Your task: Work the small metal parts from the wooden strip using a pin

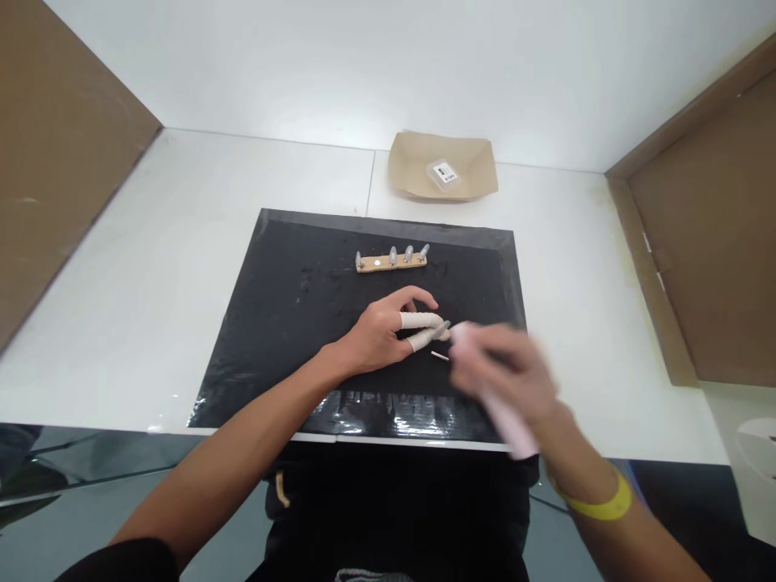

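My left hand (391,327) rests over the black mat, white finger cots on two of its fingers. Pinched between those fingertips is a grey press-on nail (441,330), with a small tan piece at its end. My right hand (506,368), smeared by motion, is closed around a long pale pink tool (508,422) whose exact kind I cannot make out. The tool's tip is close to the nail; whether they touch is unclear. Just below the nail lies a thin silver rod (440,356). Farther back, a wooden strip (385,263) carries several upright grey nails (393,255).
The black mat (272,323) covers the middle of the white table (121,283). Behind it stands a brown paper tray (412,153) holding a small clear box (444,175) with a label. Brown cardboard panels (721,226) close off both sides.
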`<act>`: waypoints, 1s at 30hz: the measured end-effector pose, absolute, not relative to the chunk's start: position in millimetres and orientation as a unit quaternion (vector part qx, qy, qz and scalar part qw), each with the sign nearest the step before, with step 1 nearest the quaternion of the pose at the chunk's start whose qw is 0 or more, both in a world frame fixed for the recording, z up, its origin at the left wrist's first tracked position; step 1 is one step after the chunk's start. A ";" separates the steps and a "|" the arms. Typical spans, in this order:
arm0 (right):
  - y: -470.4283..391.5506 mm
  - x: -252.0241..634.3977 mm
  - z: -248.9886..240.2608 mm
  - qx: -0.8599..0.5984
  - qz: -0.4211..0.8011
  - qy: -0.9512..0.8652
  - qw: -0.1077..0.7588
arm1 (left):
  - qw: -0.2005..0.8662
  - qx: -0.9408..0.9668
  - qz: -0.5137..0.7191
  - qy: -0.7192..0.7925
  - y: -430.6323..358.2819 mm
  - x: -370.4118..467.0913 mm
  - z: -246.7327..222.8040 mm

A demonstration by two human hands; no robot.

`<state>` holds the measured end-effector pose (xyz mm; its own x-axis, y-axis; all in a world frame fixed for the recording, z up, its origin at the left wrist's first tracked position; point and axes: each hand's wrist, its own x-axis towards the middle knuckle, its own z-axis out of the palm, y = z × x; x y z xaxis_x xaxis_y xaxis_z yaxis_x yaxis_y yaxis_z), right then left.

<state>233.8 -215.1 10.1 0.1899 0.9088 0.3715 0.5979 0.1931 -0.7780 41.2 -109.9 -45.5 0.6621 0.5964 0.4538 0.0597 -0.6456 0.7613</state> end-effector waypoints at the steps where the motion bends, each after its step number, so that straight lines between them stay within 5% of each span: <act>1: -216.2 237.5 13.9 -0.610 0.179 -0.624 0.454 | 0.353 0.840 0.360 0.199 -110.8 41.4 -47.3; 7: -217.9 244.2 14.3 -0.620 0.178 -0.611 0.459 | 0.338 0.839 0.370 0.213 -111.3 40.9 -47.9; 16: -217.1 203.9 -8.3 -0.600 0.053 -0.504 0.619 | 0.591 0.695 0.334 0.239 -104.3 38.0 -29.9; 21: -225.9 184.1 -6.0 -0.575 0.055 -0.517 0.631 | 0.649 0.661 0.306 0.219 -101.2 34.5 -29.5; 26: -224.4 178.2 -8.4 -0.595 0.104 -0.529 0.596 | 0.581 0.703 0.337 0.233 -102.8 34.4 -28.0; 30: -231.4 180.4 -15.4 -0.602 0.161 -0.570 0.536 | 0.390 0.771 0.425 0.270 -96.9 30.7 -23.3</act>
<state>180.4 -231.4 -15.4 0.2995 0.8583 0.4167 0.5137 0.2230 -0.8285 30.7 -96.9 -23.3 0.4932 0.7476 0.4448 0.0846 -0.5501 0.8308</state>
